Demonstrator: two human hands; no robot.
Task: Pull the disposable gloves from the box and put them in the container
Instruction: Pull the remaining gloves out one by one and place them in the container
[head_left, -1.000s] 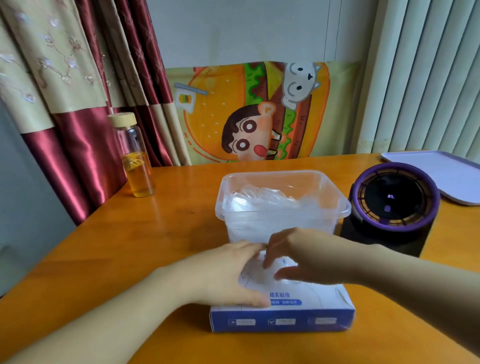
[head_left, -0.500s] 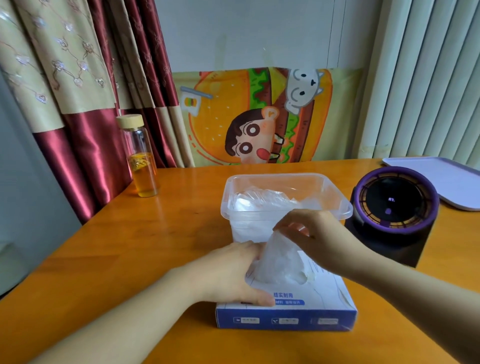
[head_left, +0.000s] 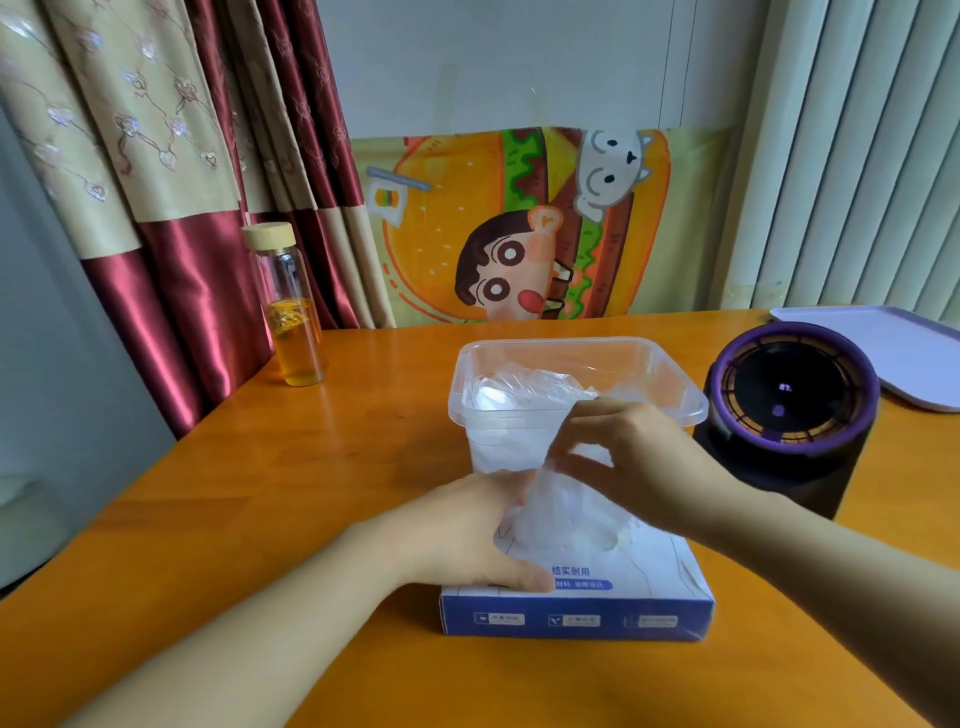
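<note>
Lower centre: left hand (head_left: 467, 535), fingers flat, is pressing down on the blue box (head_left: 576, 618); right hand (head_left: 639, 462) is pinching a clear glove (head_left: 566, 514) above the box opening. The container (head_left: 576, 345) is standing just behind.

Left hand (head_left: 467, 535) lies palm down, fingers straight — right hand (head_left: 639, 457) hovers just beside it, fingertips pinching a glove (head_left: 566, 514), both forearms reaching forward.

Right hand (head_left: 639, 457) has pulled the glove (head_left: 566, 512) higher.
</note>
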